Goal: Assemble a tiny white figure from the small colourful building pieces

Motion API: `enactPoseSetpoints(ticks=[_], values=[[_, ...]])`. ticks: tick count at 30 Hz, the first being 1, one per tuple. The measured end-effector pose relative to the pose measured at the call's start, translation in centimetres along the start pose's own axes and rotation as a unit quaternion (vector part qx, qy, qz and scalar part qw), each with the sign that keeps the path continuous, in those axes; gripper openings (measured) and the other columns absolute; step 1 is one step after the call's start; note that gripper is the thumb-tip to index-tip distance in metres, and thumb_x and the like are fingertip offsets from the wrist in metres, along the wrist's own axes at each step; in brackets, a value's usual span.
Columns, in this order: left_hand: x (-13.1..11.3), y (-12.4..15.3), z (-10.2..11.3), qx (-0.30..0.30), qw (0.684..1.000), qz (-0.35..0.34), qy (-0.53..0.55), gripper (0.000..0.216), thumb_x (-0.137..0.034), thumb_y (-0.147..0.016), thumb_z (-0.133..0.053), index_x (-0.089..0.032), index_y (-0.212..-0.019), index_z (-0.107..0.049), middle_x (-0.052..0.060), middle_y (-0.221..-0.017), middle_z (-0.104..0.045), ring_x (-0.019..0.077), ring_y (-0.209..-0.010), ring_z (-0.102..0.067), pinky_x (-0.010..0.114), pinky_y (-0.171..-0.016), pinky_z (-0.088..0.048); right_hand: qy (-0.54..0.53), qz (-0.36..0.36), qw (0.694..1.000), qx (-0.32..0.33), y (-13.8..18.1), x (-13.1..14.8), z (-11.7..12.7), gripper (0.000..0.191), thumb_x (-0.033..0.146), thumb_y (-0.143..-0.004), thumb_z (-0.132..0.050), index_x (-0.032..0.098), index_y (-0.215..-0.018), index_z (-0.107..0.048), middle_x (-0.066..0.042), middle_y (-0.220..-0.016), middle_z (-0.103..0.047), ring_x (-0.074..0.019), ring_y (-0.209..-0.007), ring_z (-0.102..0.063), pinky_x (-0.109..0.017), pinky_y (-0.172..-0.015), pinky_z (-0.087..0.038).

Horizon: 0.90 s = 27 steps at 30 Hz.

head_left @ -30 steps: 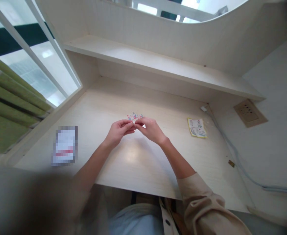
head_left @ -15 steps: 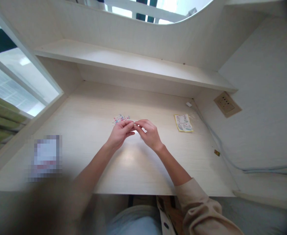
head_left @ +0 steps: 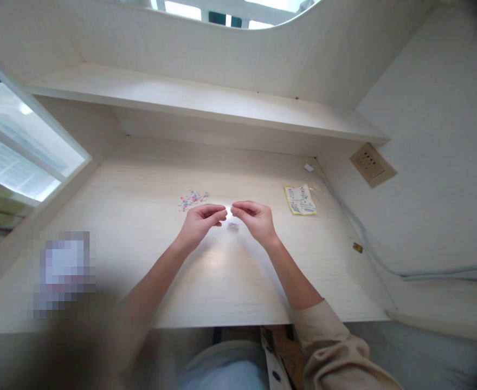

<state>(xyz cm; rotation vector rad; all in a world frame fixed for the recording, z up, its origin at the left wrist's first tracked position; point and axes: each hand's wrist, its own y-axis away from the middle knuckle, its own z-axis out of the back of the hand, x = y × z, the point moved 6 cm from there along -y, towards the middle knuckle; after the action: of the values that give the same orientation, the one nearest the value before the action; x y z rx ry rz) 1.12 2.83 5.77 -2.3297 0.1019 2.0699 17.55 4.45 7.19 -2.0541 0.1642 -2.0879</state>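
My left hand [head_left: 201, 223] is pinched, thumb against fingertips, above the middle of the desk [head_left: 222, 292]. Facing it across a small gap, my right hand [head_left: 258, 219] is pinched as well. Whatever sits between either set of fingertips is too small to make out. Just below the gap, a small clear object [head_left: 233, 226] lies on the desk; its kind is unclear. Behind my left hand spreads a loose pile of tiny pink, blue and white pieces [head_left: 192, 200].
A yellow-edged printed card [head_left: 300, 199] lies to the right, with clear plastic beside it. Grey cables [head_left: 356, 219] run along the right wall under a socket plate [head_left: 372, 165]. A blurred-out item [head_left: 64, 271] lies at left. A shelf [head_left: 206, 103] crosses the back.
My hands, whose fingertips met before, have drawn slightly apart. The small clear object on the desk now shows between them. The view has shifted a little.
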Motion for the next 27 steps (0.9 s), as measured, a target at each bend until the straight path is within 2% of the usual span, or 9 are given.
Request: enactPoseSetpoints(ticks=[6,13,22,27], values=[[0.0,0.4,0.7,-0.007,1.0,0.0,-0.024,0.029,-0.034,-0.067,-0.081,-0.015,-0.088,-0.075,0.006,-0.083,-0.074,0.015,-0.071,-0.065,0.028,-0.068,-0.055,-0.039,-0.06,0.997,0.022,0.3,-1.0,-0.2,0.025,0.037,-0.07,-0.077,0.019,-0.087,-0.077,-0.003,-0.072,-0.073,-0.016,-0.067,-0.066,-0.031,-0.067,-0.055],[-0.4,0.8,0.9,0.004,0.998,0.003,-0.06,0.029,-0.035,-0.07,-0.079,-0.017,-0.093,-0.076,0.006,-0.091,-0.074,0.0153,-0.073,-0.065,0.029,-0.071,-0.055,-0.049,-0.086,0.995,0.028,0.7,-1.8,-0.5,0.029,0.04,-0.072,-0.075,0.019,-0.091,-0.076,-0.003,-0.071,-0.072,-0.0152,-0.066,-0.065,-0.029,-0.064,-0.052],[-0.5,0.9,0.7,0.014,0.998,0.009,-0.065,0.031,-0.037,-0.069,-0.078,-0.016,-0.093,-0.075,0.007,-0.09,-0.074,0.0155,-0.071,-0.065,0.031,-0.071,-0.056,-0.079,-0.092,0.992,0.017,1.0,-2.0,-0.4,0.026,0.039,-0.066,-0.079,0.019,-0.082,-0.075,-0.002,-0.068,-0.071,-0.0146,-0.063,-0.064,-0.029,-0.062,-0.051],[-0.4,0.8,0.7,0.019,0.997,0.008,-0.074,0.029,-0.036,-0.07,-0.077,-0.016,-0.091,-0.076,0.007,-0.089,-0.074,0.0163,-0.072,-0.065,0.032,-0.073,-0.056,-0.088,-0.097,0.991,0.028,1.1,-2.4,-0.5,0.028,0.04,-0.067,-0.079,0.018,-0.084,-0.075,-0.003,-0.067,-0.071,-0.0143,-0.063,-0.064,-0.029,-0.063,-0.051]])
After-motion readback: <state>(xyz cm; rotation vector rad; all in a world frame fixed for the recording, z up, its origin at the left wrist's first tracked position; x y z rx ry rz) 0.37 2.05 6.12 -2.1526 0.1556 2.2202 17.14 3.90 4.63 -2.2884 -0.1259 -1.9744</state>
